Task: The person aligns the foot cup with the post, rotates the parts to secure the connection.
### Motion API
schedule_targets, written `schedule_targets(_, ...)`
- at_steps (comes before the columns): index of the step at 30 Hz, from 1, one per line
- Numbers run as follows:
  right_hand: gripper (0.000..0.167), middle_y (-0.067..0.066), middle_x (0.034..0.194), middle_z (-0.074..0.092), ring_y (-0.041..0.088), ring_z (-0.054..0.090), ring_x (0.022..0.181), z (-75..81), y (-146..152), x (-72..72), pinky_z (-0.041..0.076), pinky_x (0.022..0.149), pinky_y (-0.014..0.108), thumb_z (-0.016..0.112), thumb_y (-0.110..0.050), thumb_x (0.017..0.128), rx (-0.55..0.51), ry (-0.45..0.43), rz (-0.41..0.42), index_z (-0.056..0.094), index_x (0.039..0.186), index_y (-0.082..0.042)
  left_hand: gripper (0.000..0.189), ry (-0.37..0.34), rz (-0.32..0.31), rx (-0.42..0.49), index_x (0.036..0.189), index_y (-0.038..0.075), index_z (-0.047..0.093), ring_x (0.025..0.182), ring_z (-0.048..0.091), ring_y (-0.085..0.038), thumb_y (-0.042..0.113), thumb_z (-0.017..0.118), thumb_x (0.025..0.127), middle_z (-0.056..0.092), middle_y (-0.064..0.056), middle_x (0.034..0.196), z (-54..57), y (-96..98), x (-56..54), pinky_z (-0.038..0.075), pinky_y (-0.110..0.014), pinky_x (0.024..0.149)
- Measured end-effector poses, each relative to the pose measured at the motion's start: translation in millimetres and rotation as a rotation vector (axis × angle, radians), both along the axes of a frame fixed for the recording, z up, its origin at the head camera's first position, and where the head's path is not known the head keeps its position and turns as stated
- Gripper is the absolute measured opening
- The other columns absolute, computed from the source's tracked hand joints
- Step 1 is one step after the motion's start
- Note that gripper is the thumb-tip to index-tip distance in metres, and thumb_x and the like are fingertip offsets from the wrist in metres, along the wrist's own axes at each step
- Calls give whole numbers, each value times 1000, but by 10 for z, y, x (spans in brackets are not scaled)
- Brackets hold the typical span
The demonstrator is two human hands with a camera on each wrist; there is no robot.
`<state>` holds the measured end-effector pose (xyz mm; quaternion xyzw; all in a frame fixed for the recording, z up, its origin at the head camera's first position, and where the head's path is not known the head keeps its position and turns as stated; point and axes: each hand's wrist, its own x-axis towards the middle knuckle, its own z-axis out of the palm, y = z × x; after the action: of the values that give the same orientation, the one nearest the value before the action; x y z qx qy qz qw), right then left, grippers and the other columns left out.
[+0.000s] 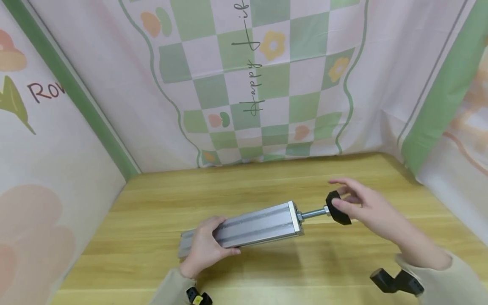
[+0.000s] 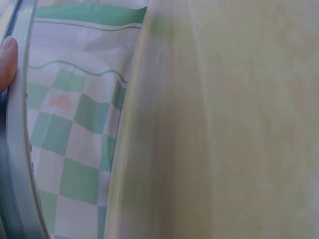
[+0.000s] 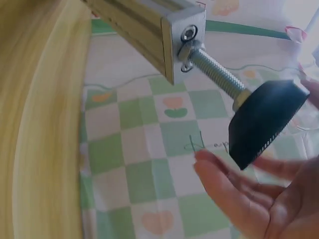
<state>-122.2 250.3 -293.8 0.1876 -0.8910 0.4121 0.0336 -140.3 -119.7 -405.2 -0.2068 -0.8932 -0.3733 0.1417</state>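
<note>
My left hand [image 1: 207, 245] grips a silver aluminium extrusion bar [image 1: 259, 224] near its left end, thumb along the near side and fingers over the far side. The bar lies slanted across the view, held over the table. A threaded rod [image 1: 314, 213] with a hex nut sticks out of the capped right end, beside a socket-head screw [image 3: 189, 33]. On the rod's tip sits a black, faceted levelling foot [image 3: 264, 122]. My right hand [image 1: 364, 205] holds this foot with the thumb on its edge; its index finger stretches out past it.
The wood-grain table [image 1: 152, 203] spreads below both hands. A checked green-and-white curtain [image 1: 263, 97] hangs along its back edge, and printed cloth [image 1: 34, 161] closes off the left side. Black wrist devices [image 1: 396, 281] are strapped at both sleeves.
</note>
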Motion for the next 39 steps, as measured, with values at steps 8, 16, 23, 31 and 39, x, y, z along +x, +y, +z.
schedule_targets(8, 53, 10, 134, 54, 9, 49, 125, -36, 87, -38, 38, 101, 14, 67, -35, 86, -36, 723, 384, 61, 116, 8, 76, -47, 9, 24, 114, 1, 64, 103, 62, -28, 24, 95, 48, 66, -12, 112, 4, -5, -16, 50, -46, 89)
schedule_targets(16, 42, 1, 128, 56, 3, 55, 114, -47, 94, -24, 49, 85, 12, 74, -24, 82, -82, 617, 369, 63, 113, 3, 76, -43, -7, 20, 114, 0, 64, 103, 63, -28, 24, 94, 49, 67, -12, 112, 5, -11, -8, 50, -46, 89)
schedule_targets(23, 40, -6, 102, 62, 1, 62, 84, -64, 71, 20, 56, 56, 28, 68, 0, 83, -138, 54, 64, 60, 117, -20, 76, 4, -2, 5, 112, 0, 65, 100, 64, -26, 25, 95, 47, 68, -11, 109, -18, 6, -11, 51, -44, 87)
schedule_targets(31, 27, 1, 69, 57, 13, 53, 57, 8, -15, -22, 51, 48, 32, 43, -29, 101, -181, -260, -90, 55, 91, -7, 76, 24, 3, -3, 111, 0, 66, 101, 63, -27, 27, 95, 46, 68, -11, 108, -30, 35, -11, 50, -45, 87)
schedule_targets(39, 32, 3, 83, 64, 9, 61, 68, -3, 82, -58, 56, 56, 35, 39, -23, 102, -126, -239, 0, 54, 112, 3, 78, 6, 2, -1, 112, 0, 66, 103, 62, -29, 27, 95, 45, 68, -12, 110, 3, 30, -17, 49, -46, 90)
